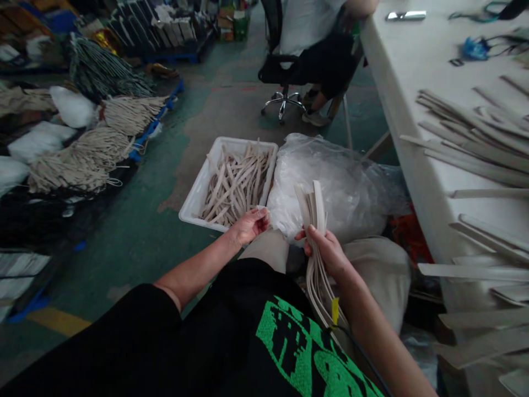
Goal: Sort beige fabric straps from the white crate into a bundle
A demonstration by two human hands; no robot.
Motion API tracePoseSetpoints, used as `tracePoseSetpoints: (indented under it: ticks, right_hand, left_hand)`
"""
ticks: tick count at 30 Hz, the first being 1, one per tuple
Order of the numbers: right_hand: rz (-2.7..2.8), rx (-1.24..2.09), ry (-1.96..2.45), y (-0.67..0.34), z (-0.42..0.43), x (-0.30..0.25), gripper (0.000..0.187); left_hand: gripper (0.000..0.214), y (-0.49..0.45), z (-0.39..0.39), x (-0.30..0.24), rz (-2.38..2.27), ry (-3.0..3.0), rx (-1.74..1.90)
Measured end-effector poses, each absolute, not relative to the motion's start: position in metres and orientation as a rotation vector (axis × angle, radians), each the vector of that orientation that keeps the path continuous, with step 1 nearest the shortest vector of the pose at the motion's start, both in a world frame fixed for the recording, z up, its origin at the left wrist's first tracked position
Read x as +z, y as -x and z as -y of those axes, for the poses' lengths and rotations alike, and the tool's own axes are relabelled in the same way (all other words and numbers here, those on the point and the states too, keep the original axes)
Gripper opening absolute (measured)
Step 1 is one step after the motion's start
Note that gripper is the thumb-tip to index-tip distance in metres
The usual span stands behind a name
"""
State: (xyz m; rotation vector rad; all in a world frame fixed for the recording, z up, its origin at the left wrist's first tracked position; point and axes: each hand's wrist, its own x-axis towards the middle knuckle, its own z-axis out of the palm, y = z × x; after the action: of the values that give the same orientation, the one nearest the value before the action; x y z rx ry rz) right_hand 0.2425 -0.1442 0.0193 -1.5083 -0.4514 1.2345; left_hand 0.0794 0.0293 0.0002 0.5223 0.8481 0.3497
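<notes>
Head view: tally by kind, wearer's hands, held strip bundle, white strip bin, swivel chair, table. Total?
Left hand and right hand: 2
Strip bundle, held in right hand: 1
White bin: 1
Swivel chair: 1
Table: 1
Total: 6

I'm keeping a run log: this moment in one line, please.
right hand: holds bundled strips | left hand: near white bin, hold unclear | bin: loose strips | table: more strips
</notes>
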Motion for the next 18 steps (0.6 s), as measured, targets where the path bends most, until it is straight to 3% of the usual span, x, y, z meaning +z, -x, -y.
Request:
tracePoseSetpoints:
  ticks: [6, 18]
  right_hand:
    - [0.441, 1.298, 1.450, -0.235, 0.140, 0.025, 0.051]
    - [0.798, 1.072, 1.853, -0.228, 0.141, 0.012, 0.048]
  left_hand:
    - [0.031, -0.093, -0.048, 0.007, -0.946, -0.368, 0.566]
    - [0.017, -0.095, -0.064, 0.017, -0.933, -0.173, 0.653]
